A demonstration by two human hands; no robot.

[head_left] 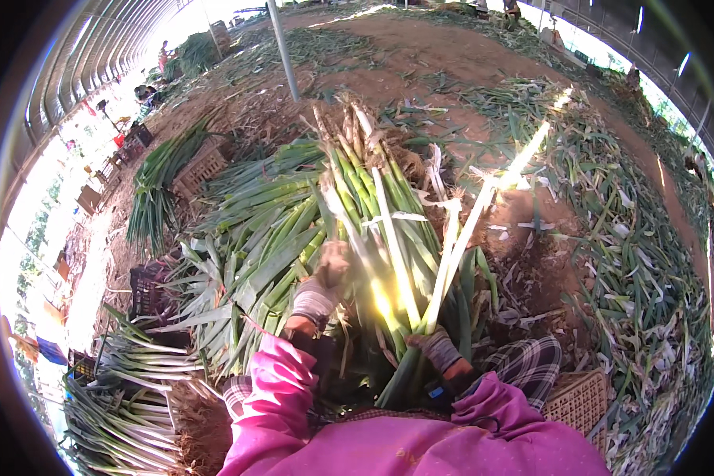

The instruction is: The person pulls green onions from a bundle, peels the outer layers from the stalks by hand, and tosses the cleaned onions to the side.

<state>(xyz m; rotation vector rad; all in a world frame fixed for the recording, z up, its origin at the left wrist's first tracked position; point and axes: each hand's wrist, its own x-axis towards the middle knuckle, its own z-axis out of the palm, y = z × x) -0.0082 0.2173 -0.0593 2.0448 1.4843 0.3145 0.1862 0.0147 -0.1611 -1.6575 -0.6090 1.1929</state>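
Observation:
My right hand [436, 349], in a grey glove, is closed around the green part of a couple of leeks [454, 266]. Their white stems slant up and to the right, and sunlight glares off them. To the left, my gloved left hand [325, 278] is raised over the leaves, its fingers smeared by motion. Between and beyond my hands lies a heap of leeks [349, 182], with brown roots at the far end and green leaves toward me. More long green leaves [254, 238] spread out left of my left hand.
Stacked leeks with white stems [135, 397] lie at the lower left. A tan plastic crate [577, 403] stands by my right knee, another crate [202, 168] at the far left. Leaf scraps [642, 317] cover the ground on the right. A metal pole [282, 51] rises beyond the heap.

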